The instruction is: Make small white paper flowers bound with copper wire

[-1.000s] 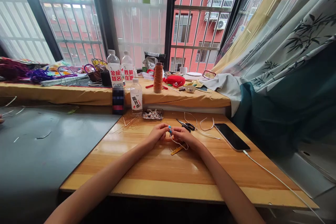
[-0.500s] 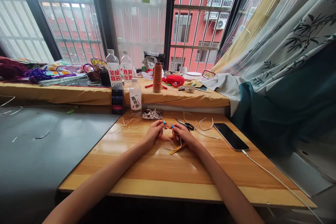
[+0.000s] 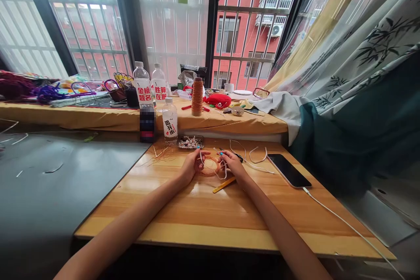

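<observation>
White cord (image 3: 226, 172) loops beside the orange coil (image 3: 210, 174) on the table, caught by the half-curled left hand (image 3: 193, 166) at thumb and fingers, and pinched near an end, it seems, by the nearly closed right hand (image 3: 232, 164). I'd grip close to the tip and keep slack off the yellow stick (image 3: 223, 185) nearby.

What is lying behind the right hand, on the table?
Behind the right hand, part of the black-handled scissors shows, with a white cord nearby. The hand hides much of the scissors; anything else covered there cannot be seen.
</observation>
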Tool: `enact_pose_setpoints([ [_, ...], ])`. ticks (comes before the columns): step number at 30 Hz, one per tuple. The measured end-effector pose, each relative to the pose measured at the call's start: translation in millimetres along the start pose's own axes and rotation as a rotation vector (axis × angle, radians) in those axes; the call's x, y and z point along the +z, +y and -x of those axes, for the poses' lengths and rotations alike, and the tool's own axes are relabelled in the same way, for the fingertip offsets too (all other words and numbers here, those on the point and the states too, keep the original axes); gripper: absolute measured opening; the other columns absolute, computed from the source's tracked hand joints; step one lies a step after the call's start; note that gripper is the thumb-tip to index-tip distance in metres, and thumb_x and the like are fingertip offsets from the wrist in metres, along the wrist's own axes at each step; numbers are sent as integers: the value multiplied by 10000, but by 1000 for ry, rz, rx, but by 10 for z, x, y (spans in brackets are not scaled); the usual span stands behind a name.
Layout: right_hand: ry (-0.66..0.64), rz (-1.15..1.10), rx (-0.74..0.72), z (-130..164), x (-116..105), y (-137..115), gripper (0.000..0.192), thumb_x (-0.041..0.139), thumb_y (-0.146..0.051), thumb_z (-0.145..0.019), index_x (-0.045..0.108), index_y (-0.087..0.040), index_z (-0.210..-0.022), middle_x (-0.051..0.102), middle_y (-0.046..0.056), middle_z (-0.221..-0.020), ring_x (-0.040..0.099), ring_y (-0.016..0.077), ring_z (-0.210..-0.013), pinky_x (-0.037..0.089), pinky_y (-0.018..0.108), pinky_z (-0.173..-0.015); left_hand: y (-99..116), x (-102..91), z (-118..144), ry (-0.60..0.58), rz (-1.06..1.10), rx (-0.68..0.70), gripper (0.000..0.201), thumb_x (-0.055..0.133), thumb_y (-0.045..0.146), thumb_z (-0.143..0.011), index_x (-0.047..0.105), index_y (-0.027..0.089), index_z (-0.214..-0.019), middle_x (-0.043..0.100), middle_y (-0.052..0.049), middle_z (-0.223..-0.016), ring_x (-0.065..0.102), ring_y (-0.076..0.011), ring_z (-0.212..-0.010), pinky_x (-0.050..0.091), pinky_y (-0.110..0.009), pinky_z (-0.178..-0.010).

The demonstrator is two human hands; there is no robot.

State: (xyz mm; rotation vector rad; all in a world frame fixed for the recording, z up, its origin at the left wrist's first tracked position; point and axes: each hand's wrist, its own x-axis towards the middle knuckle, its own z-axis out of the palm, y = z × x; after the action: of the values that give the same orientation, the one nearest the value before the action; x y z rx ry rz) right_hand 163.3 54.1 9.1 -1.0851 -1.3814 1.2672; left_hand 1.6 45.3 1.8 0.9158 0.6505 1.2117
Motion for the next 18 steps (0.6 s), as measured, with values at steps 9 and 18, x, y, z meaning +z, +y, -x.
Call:
enact_pose_setpoints([
  [9, 94, -2, 27, -6, -18, 9, 183, 460, -246, -659, 494, -153, -813, 508, -44, -560, 424, 49, -395, 327, 181, -386, 50, 0, 34, -73, 116, -24, 364, 415, 388, -762, 608, 94, -857, 435, 3, -609, 366, -33, -413, 283, -166, -405],
  [18, 9, 17, 12, -37, 8, 77, 231, 510, -314, -606, 480, -166, -780, 510, -45, -543, 410, 56, -368, 314, 202, -380, -27, -2, -17, -128, 25, -68, 409, 414, 469, -737, 604, 119, -831, 444, 11, -602, 350, -32, -388, 264, -179, -395],
])
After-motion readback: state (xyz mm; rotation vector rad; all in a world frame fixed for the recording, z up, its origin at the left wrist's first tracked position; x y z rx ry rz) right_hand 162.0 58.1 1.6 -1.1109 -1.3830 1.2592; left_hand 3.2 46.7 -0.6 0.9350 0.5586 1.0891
